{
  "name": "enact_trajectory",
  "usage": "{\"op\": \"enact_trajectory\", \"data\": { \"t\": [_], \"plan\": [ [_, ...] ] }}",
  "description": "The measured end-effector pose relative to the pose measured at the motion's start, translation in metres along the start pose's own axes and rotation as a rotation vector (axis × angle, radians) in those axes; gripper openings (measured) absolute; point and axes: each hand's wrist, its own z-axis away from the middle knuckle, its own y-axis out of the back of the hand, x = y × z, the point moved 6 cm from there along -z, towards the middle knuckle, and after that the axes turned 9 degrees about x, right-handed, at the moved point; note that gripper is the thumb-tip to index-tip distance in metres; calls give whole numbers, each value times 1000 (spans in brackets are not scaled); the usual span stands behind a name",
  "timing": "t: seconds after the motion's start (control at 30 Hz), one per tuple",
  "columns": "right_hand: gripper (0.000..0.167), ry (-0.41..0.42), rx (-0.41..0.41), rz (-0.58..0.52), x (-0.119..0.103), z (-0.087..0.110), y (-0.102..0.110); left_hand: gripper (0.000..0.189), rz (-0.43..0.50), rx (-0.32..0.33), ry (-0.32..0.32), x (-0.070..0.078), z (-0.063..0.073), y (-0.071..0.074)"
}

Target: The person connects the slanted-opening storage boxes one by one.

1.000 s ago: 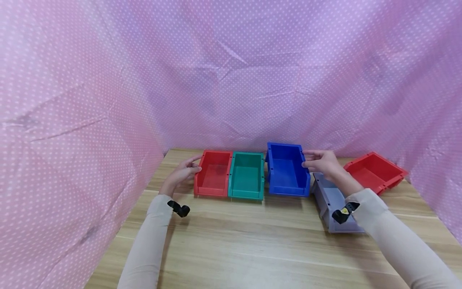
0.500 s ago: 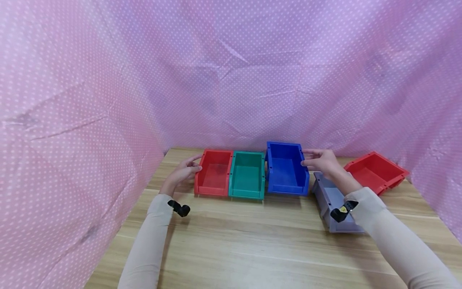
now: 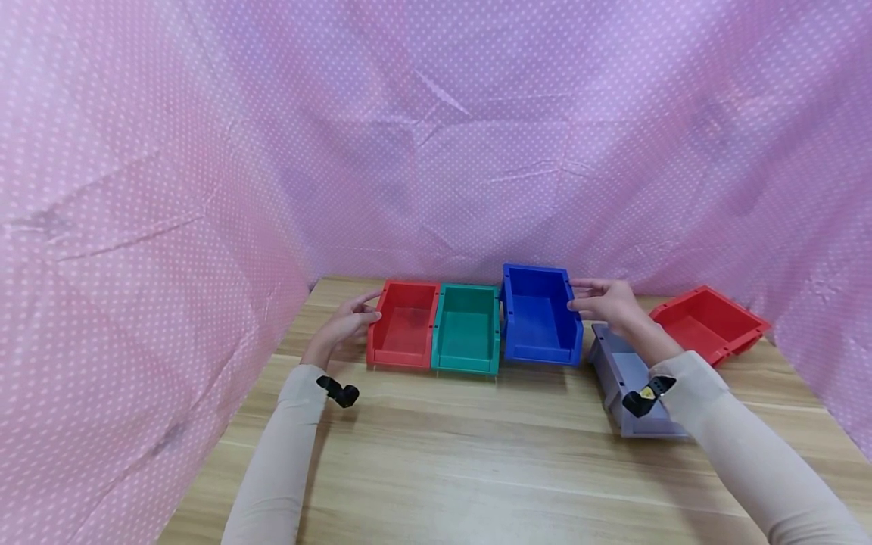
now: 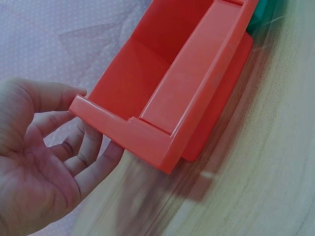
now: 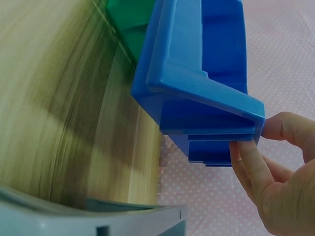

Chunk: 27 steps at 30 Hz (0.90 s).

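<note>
On the table a red bin (image 3: 403, 333) stands side by side with a green bin (image 3: 467, 333). My left hand (image 3: 345, 327) holds the red bin's left side rim; in the left wrist view the thumb lies at the rim and the fingers (image 4: 93, 150) reach beneath it. To the right of the green bin is a blue bin (image 3: 541, 322), its back set farther back than the other two. My right hand (image 3: 608, 304) pinches its right side rim, with fingers (image 5: 253, 164) under the lip in the right wrist view.
A grey bin (image 3: 623, 378) sits below my right wrist, partly hidden by it. Beyond it a second red bin (image 3: 708, 325) lies tilted at the back right. Pink dotted cloth (image 3: 436, 189) hangs behind and around the wooden table (image 3: 463, 454).
The blue bin, with my right hand on it, has shifted slightly left and back, close to the green bin. My left hand keeps its hold on the red bin.
</note>
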Motion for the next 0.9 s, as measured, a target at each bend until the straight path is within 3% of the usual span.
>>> {"op": "enact_trajectory", "data": {
  "t": [0.9],
  "plan": [
    [58,-23,9,27,-3,6,-10,63,-6,-29,-1,0,-4,4]
  ]
}}
